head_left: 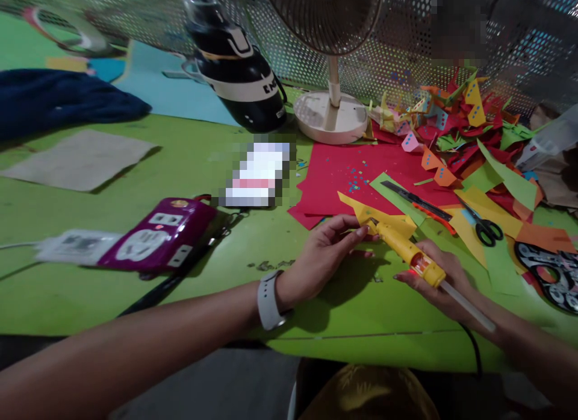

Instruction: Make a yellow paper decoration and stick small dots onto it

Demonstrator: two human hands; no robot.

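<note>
Currently | left hand (323, 260) pinching yellow paper (368, 210) | my right hand (447, 274) gripping glue gun (401, 245), near tabletop (253, 242) front edge

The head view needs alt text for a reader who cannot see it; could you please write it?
The right hand holds a yellow glue gun pointed at yellow paper in the left hand, over a green table. Nearby lie red paper, scissors and heaped paper cut-outs; a fan and bottle stand behind.
</note>
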